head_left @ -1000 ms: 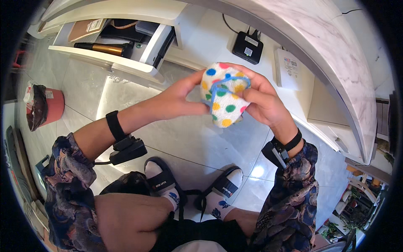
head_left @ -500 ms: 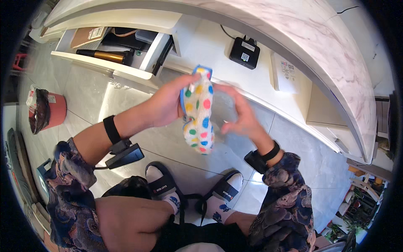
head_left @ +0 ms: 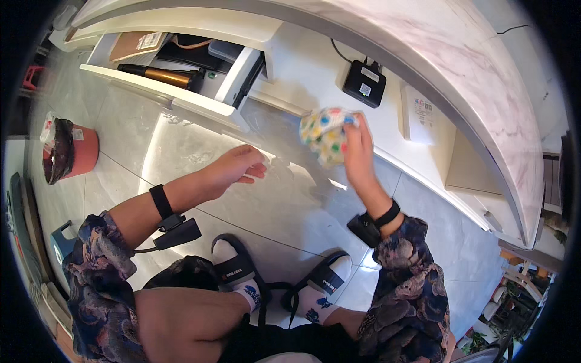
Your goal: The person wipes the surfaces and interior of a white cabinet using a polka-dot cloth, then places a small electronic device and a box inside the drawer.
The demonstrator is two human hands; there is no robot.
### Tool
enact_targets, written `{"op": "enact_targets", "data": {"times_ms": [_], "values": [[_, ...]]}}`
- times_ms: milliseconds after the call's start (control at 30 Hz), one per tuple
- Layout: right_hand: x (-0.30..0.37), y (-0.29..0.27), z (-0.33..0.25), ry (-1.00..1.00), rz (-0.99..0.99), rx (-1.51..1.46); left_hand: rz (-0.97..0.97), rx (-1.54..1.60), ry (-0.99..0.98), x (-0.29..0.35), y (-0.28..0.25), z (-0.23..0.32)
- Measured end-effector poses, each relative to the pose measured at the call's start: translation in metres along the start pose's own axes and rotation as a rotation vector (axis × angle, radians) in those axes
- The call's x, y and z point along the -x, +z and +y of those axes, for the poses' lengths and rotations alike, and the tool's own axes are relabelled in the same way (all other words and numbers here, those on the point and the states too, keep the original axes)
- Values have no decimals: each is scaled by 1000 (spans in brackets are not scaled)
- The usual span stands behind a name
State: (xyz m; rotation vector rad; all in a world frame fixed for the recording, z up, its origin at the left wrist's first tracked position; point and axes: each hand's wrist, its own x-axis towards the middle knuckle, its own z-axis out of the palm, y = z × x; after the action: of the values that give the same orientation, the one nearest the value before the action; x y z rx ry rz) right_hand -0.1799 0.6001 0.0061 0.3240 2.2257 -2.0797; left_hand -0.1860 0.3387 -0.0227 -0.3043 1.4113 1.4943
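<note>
A white cloth [head_left: 327, 134] with multicoloured polka dots hangs from my right hand [head_left: 359, 151], pinched at its upper right corner between thumb and fingers. It is slightly blurred and bunched, held over the floor by the front edge of the white cabinet shelf [head_left: 284, 100]. My left hand [head_left: 237, 168] is apart from the cloth, to its left and lower. Its fingers are loosely bent and a little apart, with nothing in them, below the open drawer [head_left: 181, 94].
In the drawer lie a black-and-gold cylindrical device [head_left: 163, 75], a brown notebook [head_left: 130, 47] and dark pouches. A black box with cables [head_left: 364, 83] and a white flat box [head_left: 417, 115] rest on the shelf. A reddish bin [head_left: 85, 149] with a black liner stands at left.
The cloth has passed from my left hand to my right and moved rightward. My left hand has let go and drawn down. The view has shifted slightly.
</note>
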Motion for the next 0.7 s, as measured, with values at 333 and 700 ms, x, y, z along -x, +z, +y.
{"op": "enact_targets", "data": {"times_ms": [333, 700], "values": [[-148, 15, 40, -501, 129, 895, -262, -40, -69, 9, 23, -14], [35, -7, 63, -56, -386, 474, -256, -37, -96, -6, 16, -24]]}}
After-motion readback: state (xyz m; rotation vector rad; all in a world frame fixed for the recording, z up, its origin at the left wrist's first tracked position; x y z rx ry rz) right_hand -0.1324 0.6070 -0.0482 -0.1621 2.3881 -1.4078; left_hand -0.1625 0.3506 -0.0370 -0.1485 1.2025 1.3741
